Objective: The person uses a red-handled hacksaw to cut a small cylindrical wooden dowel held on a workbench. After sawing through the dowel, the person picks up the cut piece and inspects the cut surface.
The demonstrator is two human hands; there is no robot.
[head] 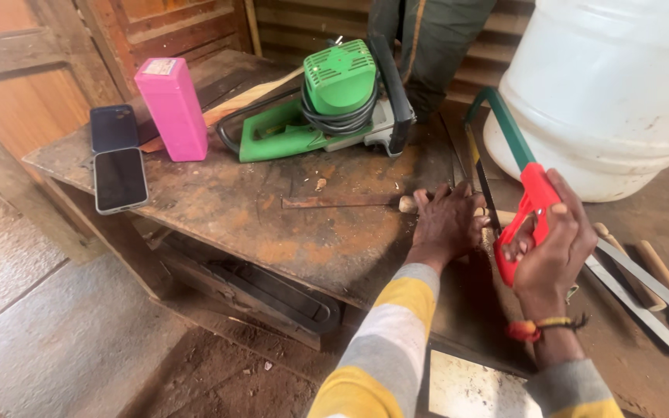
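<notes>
My right hand [553, 249] grips the red handle of a hacksaw [526, 203] with a green frame; its blade runs down beside my left hand. My left hand [447, 223] presses flat on a rusty metal tabletop [272, 224], holding down a pale wooden stick [407, 203] at the table's right edge. A flat rusty metal strip [338, 201] lies just left of that hand. Both sleeves are striped yellow and grey.
A green electric circular saw [327, 104] with coiled cord sits at the back. A pink box [172, 108] and two phones [118, 159] lie at left. A large white plastic drum [613, 85] stands right. Files with wooden handles [644, 282] lie on the ground. A person's legs [427, 39] stand behind.
</notes>
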